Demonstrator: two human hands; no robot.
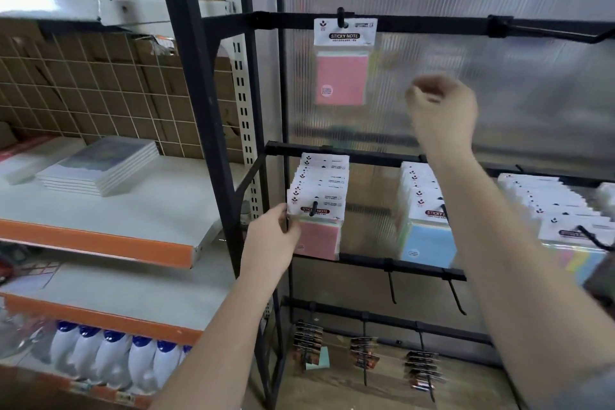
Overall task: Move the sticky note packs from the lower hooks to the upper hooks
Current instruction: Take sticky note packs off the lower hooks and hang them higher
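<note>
Left hand is down at the lower rail, fingertips pinching the edge of the front pink pack in a thick stack on the lower hook, while the right hand hangs in mid-air beside the upper rail, fingers loosely curled and holding nothing. One pink pack on the upper hook hangs alone from its peg; blue packs and a further row wait on the lower pegs to the right. Risk now looks plain: the grip is only on the corner, so a sideways tug could tear the hang hole or drag several packs off together and spill them to the floor. Lifting blind past the hook's upturned tip could also snag the card.
</note>
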